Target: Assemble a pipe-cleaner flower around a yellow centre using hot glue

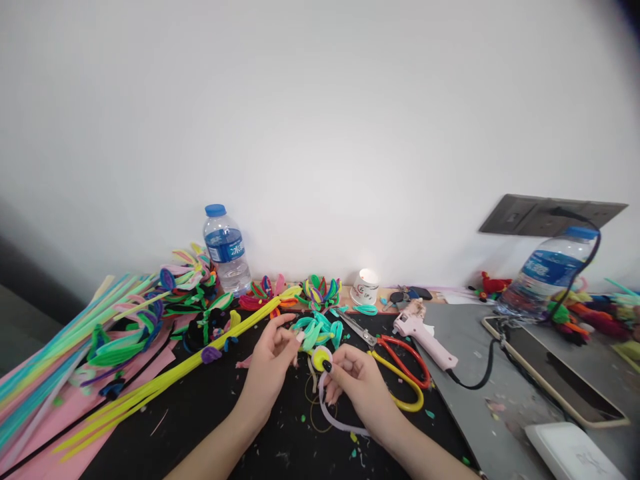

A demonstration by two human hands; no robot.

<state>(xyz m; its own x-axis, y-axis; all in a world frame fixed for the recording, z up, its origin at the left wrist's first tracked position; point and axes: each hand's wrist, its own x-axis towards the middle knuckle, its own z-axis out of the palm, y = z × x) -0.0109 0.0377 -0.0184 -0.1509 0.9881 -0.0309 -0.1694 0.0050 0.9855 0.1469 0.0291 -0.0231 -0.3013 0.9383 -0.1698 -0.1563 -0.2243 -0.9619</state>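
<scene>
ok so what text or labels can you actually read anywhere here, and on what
Left water bottle: blue label with white characters, too blurred to read.
Right water bottle: blue label, print too blurred to read.
White paper cup: a red mark, too small to read.
Nothing else shows legible text.

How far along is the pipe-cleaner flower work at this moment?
Done: several finished pipe-cleaner flowers lie along the wall. In hand: the left hand holds a teal petal cluster; the right hand pinches a yellow coiled centre. Left: many straight pipe cleaners lie unused; the glue gun and scissors lie untouched.
</scene>
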